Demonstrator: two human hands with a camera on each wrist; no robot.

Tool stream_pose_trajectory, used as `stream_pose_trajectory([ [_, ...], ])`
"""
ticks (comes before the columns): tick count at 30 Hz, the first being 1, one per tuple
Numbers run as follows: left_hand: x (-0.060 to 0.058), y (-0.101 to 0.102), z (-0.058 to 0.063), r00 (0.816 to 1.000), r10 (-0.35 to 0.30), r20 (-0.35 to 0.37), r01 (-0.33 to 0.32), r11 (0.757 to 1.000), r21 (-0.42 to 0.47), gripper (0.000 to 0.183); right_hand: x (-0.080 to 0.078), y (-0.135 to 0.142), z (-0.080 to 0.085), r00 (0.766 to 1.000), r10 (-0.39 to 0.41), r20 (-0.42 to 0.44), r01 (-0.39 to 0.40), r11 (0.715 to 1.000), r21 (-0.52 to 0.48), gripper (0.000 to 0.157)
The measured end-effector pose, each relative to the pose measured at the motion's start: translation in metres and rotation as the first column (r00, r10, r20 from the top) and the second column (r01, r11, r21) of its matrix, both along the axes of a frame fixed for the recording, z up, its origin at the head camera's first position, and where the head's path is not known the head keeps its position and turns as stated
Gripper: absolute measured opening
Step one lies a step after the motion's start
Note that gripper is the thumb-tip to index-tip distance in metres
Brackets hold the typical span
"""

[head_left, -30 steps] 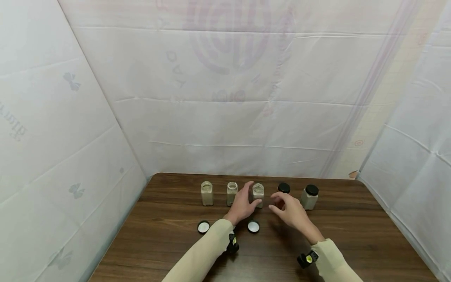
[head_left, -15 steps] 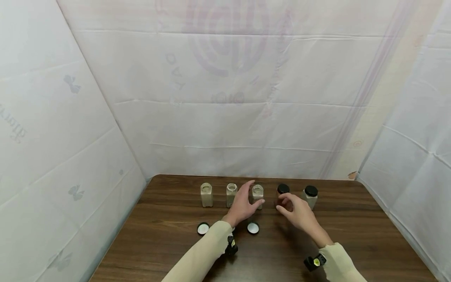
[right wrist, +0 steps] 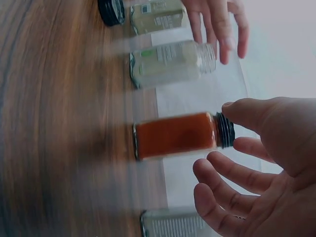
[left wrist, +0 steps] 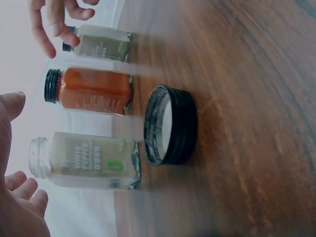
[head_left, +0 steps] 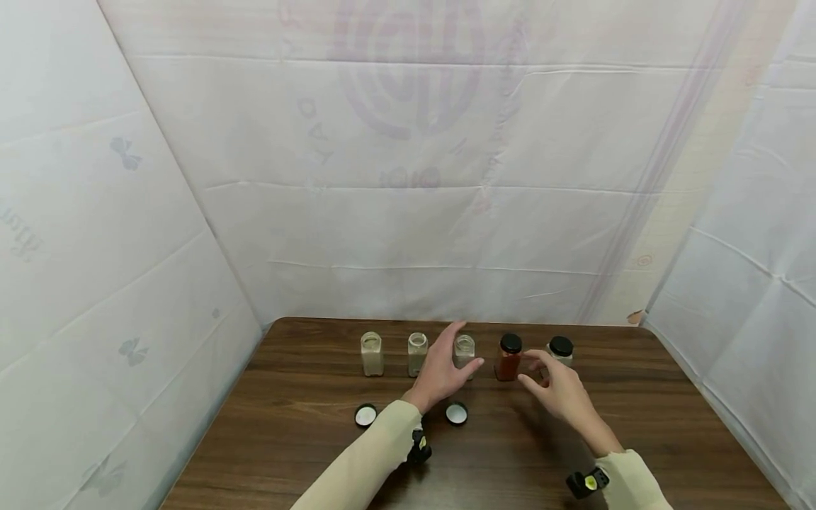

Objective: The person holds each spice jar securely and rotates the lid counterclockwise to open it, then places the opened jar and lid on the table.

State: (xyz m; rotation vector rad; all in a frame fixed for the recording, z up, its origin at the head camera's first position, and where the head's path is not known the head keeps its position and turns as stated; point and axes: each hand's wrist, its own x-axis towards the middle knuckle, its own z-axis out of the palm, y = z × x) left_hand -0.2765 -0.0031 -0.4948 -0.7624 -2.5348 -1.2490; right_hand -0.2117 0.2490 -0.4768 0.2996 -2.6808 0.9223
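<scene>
My left hand (head_left: 441, 372), fingers and thumb spread, hovers at an uncapped glass spice jar (left wrist: 94, 160) labelled white pepper; nothing is in its grasp. Right of that stands a jar of orange-red powder (head_left: 508, 363) with its black lid on. My right hand (head_left: 561, 389) is just right of the red jar, fingers loosely bent and holding nothing. In the right wrist view its thumb overlaps the edge of the red jar's lid (right wrist: 225, 130). Behind the right hand, a pale jar with a black lid (head_left: 561, 346) is partly hidden.
Two more uncapped jars of pale powder, one at the far left (head_left: 372, 358) and one beside it (head_left: 417, 354), complete the row. Two black lids, a left one (head_left: 365, 416) and a right one (head_left: 456, 414), lie upturned on the wooden table (head_left: 287, 439). White sheeting (head_left: 382, 234) surrounds the table.
My right hand has moved rightward, from the near left side of the red jar to its right side, uncovering the red jar. My left hand has stayed almost still, its fingers a little wider.
</scene>
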Motion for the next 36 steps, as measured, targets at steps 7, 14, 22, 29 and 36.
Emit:
stream_pose_trajectory([
  [7,0.003,0.005,0.007,1.0,-0.025,-0.017,0.025,1.0,0.014,0.078,0.004,0.012,0.0,1.0,-0.014,-0.008,0.014,1.0,-0.008,0.045],
  [14,0.005,0.011,0.01,0.997,-0.043,-0.068,0.045,0.999,0.024,0.078,0.004,0.017,-0.002,0.999,-0.031,-0.005,0.031,0.999,-0.015,0.046],
  [22,0.009,0.017,0.018,0.993,-0.066,-0.096,0.071,0.996,0.051,0.078,0.006,0.021,0.0,0.999,-0.047,-0.003,0.047,0.999,-0.014,0.047],
  [29,0.013,0.03,0.023,0.992,-0.097,-0.08,0.1,0.994,0.043,0.086,0.004,0.023,0.005,0.998,-0.051,-0.031,0.051,0.999,0.0,0.046],
  [36,0.017,0.044,0.023,0.994,-0.111,0.023,0.11,0.993,0.032,0.102,0.002,0.024,0.011,0.999,-0.039,-0.035,0.04,0.999,0.015,0.051],
])
